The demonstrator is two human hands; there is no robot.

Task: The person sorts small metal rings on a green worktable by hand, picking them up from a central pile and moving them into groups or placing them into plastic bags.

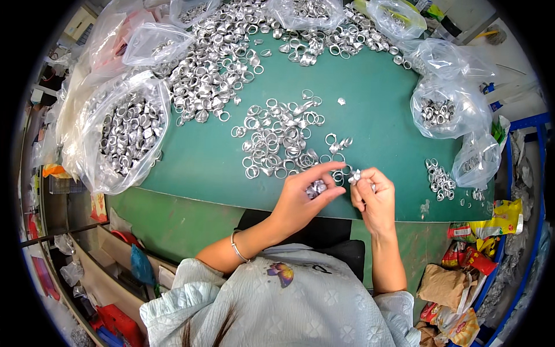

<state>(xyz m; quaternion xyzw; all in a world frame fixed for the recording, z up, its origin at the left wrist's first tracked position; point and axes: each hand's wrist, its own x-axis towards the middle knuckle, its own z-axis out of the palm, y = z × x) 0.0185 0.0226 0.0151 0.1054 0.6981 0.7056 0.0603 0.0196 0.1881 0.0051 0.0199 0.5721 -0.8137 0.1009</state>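
So we're at the near edge of the green table [376, 115], both hands working close together. Our left hand [300, 199] is cupped around a small clump of silver rings [316, 187], thumb and forefinger stretched out over the top, so it's only partly closed. Our right hand [373, 199] is pinched shut on one silver piece [354, 175] held up at the fingertips, just beside the left hand's fingertips.

What could go wrong: that clump sits loosely in the palm, right over the table edge, so we reckon a small tilt of the wrist could send rings into our lap or onto the floor. The pinched piece is tiny and shiny, so it'd probably slip if the fingers ease off.

The loose pile of rings [277, 141] lies just beyond our hands, a much bigger heap [222, 58] further back. A full clear bag [124, 136] sits on the left, more bags [445, 110] on the right, plus a small cluster [439, 179] near the right edge. Snack wrappers [474, 257] and clutter crowd the floor either side.
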